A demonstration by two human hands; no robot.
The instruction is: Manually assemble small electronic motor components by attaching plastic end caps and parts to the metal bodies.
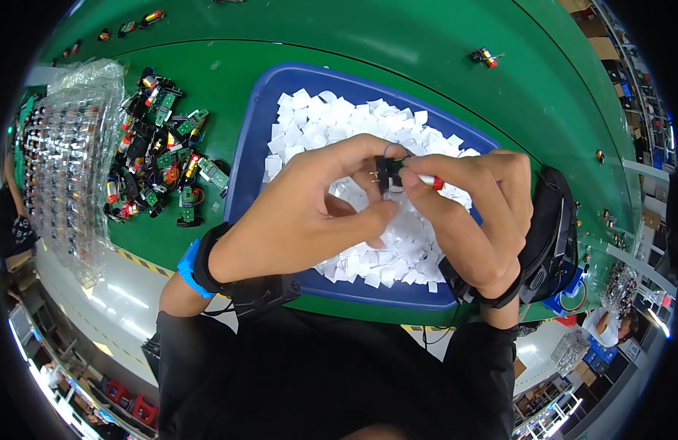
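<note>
Over a blue tray of small white paper squares, both hands hold a small electronic assembly. It has a black part with metal pins and a red-and-white cylinder on its right side. My left hand grips the black part's side between thumb and fingers. My right hand pinches the assembly by the end with the cylinder. Fingers cover much of its middle. A pile of similar assemblies, with green circuit boards and coloured cylinders, lies left of the tray.
Clear plastic packaging with rows of parts lies at the far left. A black bag stands against the tray's right side. One loose assembly rests on the green table at the back; people are visible at both edges.
</note>
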